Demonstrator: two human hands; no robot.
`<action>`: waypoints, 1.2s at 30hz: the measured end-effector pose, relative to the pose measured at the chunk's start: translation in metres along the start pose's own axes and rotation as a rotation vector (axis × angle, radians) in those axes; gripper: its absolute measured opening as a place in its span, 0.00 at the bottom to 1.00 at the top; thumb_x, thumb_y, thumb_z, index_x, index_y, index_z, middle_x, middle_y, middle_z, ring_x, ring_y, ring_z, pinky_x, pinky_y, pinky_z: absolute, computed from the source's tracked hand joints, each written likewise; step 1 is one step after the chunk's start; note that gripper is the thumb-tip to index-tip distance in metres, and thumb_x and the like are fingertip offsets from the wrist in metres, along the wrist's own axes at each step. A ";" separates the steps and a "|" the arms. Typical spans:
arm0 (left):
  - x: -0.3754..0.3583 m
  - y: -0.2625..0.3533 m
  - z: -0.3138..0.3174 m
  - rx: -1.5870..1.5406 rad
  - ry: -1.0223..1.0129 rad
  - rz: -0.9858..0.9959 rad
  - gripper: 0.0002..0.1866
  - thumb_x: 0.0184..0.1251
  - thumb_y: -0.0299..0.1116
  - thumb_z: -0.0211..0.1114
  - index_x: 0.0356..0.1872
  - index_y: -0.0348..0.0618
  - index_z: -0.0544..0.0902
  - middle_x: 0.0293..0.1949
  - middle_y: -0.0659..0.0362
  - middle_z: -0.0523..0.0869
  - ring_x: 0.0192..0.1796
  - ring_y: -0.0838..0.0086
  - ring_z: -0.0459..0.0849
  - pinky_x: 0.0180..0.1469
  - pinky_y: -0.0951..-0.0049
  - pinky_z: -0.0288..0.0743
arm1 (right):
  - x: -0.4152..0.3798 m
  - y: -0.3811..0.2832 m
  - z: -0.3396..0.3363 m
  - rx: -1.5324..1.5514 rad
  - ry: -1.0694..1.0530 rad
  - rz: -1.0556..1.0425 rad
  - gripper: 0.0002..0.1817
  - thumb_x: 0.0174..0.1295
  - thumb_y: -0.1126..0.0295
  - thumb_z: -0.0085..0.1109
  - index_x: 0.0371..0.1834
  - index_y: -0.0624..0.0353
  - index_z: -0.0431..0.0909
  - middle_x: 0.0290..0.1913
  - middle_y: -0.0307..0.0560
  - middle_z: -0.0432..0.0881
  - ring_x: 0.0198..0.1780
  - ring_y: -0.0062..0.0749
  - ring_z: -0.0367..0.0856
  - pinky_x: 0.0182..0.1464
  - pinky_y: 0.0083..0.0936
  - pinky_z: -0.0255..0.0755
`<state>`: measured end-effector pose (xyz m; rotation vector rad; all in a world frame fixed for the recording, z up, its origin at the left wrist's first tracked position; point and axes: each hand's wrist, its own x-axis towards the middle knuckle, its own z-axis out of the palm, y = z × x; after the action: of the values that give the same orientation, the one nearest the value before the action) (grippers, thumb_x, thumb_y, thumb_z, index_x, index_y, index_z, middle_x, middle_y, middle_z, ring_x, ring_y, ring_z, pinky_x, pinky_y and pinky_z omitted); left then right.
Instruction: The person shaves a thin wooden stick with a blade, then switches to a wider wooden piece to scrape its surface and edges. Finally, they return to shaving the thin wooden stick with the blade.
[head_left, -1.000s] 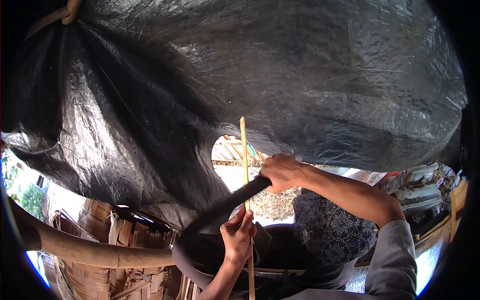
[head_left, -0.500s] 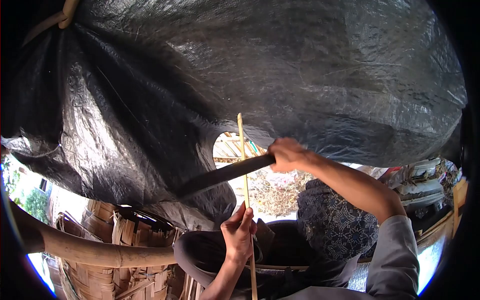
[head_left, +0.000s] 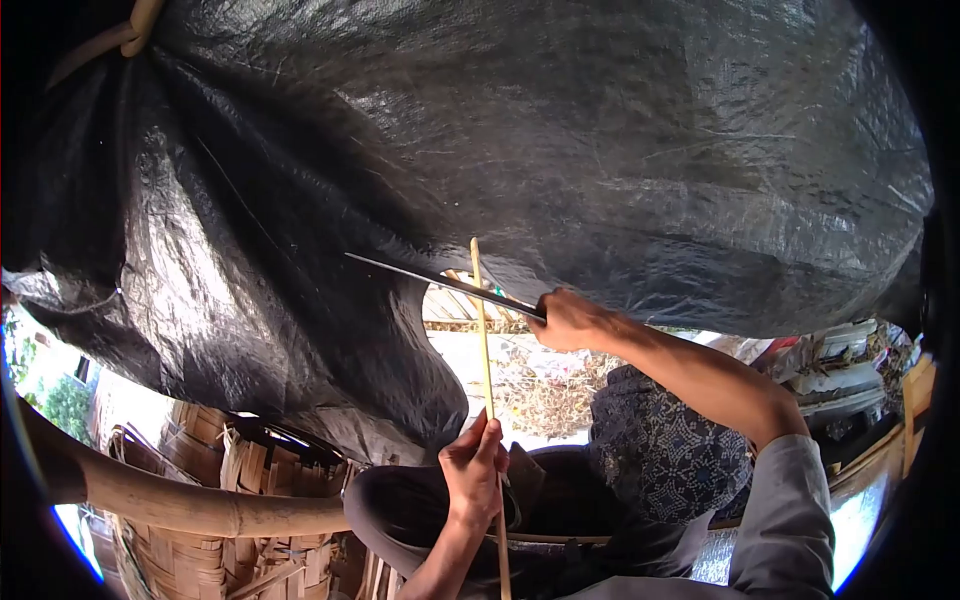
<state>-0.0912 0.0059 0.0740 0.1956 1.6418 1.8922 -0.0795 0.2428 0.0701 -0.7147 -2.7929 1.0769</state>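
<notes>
My left hand (head_left: pixel 474 468) is closed round a thin, pale bamboo strip (head_left: pixel 484 355), thumb pressed along it. The strip stands nearly upright, its top end above my hand and its lower part running down past my wrist to the bottom of the view. My right hand (head_left: pixel 570 320) grips the handle end of a long machete (head_left: pixel 440 281). Its blade slants up to the left, seen nearly edge-on, and crosses the strip a little below its top end. The handle itself is hidden inside my right fist.
A black tarp (head_left: pixel 560 130) hangs across the upper view. At lower left a bamboo pole (head_left: pixel 190 504) runs in front of a woven bamboo basket (head_left: pixel 175 560). Dark patterned cloth (head_left: pixel 690 450) lies beside my legs. Dry shavings (head_left: pixel 550 395) cover ground beyond the tarp's gap.
The machete blade has swung from pointing down-left to pointing up-left and turned from broad side to edge-on. My left hand stays nearly in place on the bamboo strip.
</notes>
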 end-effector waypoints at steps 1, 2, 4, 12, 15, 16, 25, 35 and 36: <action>0.000 0.003 0.000 -0.045 -0.009 -0.009 0.19 0.59 0.29 0.65 0.49 0.30 0.77 0.25 0.66 0.76 0.18 0.87 0.66 0.20 0.83 0.60 | -0.002 0.004 0.001 0.020 -0.050 -0.005 0.15 0.46 0.63 0.53 0.28 0.65 0.80 0.26 0.57 0.81 0.30 0.51 0.81 0.33 0.39 0.74; 0.000 0.005 0.001 -0.046 -0.014 -0.006 0.19 0.59 0.29 0.65 0.49 0.30 0.77 0.25 0.66 0.76 0.18 0.87 0.66 0.20 0.83 0.60 | -0.002 0.004 0.000 0.019 -0.044 -0.005 0.15 0.46 0.63 0.53 0.28 0.65 0.80 0.26 0.57 0.81 0.30 0.51 0.81 0.33 0.39 0.74; -0.003 0.006 0.002 -0.023 -0.027 -0.003 0.19 0.60 0.30 0.64 0.50 0.30 0.76 0.24 0.67 0.75 0.18 0.86 0.65 0.20 0.84 0.60 | -0.004 0.005 0.002 -0.226 0.013 -0.261 0.15 0.47 0.64 0.52 0.29 0.66 0.80 0.27 0.58 0.81 0.31 0.51 0.81 0.34 0.40 0.74; 0.000 0.009 -0.003 -0.032 -0.028 -0.012 0.11 0.61 0.33 0.63 0.37 0.33 0.78 0.20 0.66 0.71 0.17 0.85 0.65 0.19 0.83 0.58 | -0.005 0.008 0.008 0.033 -0.070 -0.044 0.16 0.50 0.65 0.48 0.34 0.66 0.79 0.31 0.63 0.80 0.36 0.52 0.81 0.37 0.41 0.73; -0.002 0.008 -0.004 -0.042 -0.040 -0.009 0.12 0.61 0.34 0.63 0.37 0.33 0.78 0.20 0.66 0.71 0.18 0.85 0.65 0.20 0.84 0.58 | 0.000 0.010 -0.004 -0.183 -0.086 -0.199 0.16 0.49 0.65 0.48 0.34 0.66 0.79 0.31 0.62 0.80 0.36 0.52 0.81 0.38 0.41 0.73; 0.001 0.005 -0.007 -0.043 -0.025 -0.003 0.14 0.61 0.32 0.63 0.43 0.31 0.78 0.20 0.67 0.72 0.18 0.86 0.65 0.20 0.84 0.58 | -0.001 0.007 -0.004 -0.182 -0.088 -0.199 0.16 0.49 0.65 0.48 0.34 0.66 0.79 0.31 0.62 0.80 0.36 0.52 0.81 0.38 0.41 0.73; -0.002 0.007 -0.004 -0.056 -0.042 -0.006 0.12 0.62 0.33 0.61 0.40 0.32 0.78 0.21 0.65 0.73 0.18 0.85 0.67 0.19 0.83 0.59 | -0.003 -0.002 -0.011 -0.268 -0.048 -0.186 0.15 0.47 0.65 0.53 0.29 0.68 0.79 0.30 0.56 0.82 0.30 0.46 0.82 0.36 0.38 0.75; -0.005 0.012 0.005 -0.042 -0.075 -0.017 0.12 0.63 0.32 0.61 0.39 0.31 0.78 0.22 0.64 0.74 0.17 0.84 0.65 0.20 0.82 0.58 | -0.011 0.005 -0.020 -0.212 -0.042 -0.143 0.18 0.47 0.65 0.53 0.35 0.69 0.79 0.36 0.62 0.81 0.39 0.50 0.81 0.43 0.39 0.74; -0.004 0.010 0.002 -0.040 -0.071 -0.023 0.12 0.63 0.32 0.61 0.39 0.31 0.78 0.22 0.64 0.74 0.17 0.84 0.65 0.20 0.82 0.58 | -0.008 0.004 -0.021 -0.208 -0.048 -0.141 0.18 0.47 0.65 0.53 0.35 0.69 0.79 0.36 0.62 0.81 0.39 0.50 0.81 0.43 0.39 0.74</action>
<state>-0.0902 0.0050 0.0848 0.2237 1.5515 1.8785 -0.0664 0.2550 0.0835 -0.5032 -2.9739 0.7987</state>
